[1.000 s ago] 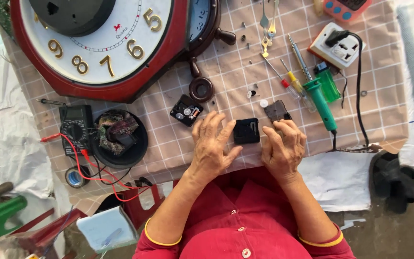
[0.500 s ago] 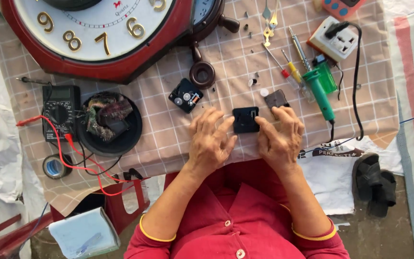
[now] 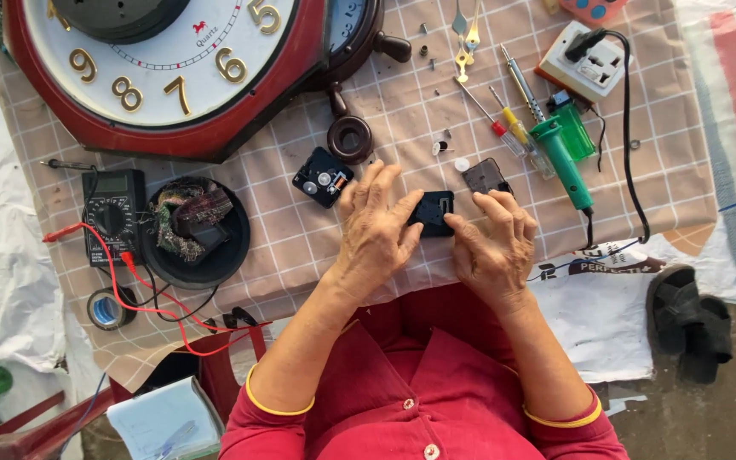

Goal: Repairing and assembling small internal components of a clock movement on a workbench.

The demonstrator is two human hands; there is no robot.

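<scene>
fig. — my left hand and right hand stay pinched on the small black clock module | unlike a second ago, held nearer the desk edge | work continues, second module untouched

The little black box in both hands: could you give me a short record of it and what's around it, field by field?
held: small black plastic box
left hand: fingers grip its left side
right hand: fingers grip its right side
surface: checked tablecloth
beside it: open clock movement, dark cover piece
above: red wall clock
left: multimeter, black bowl
right: green soldering iron, screwdrivers
</scene>
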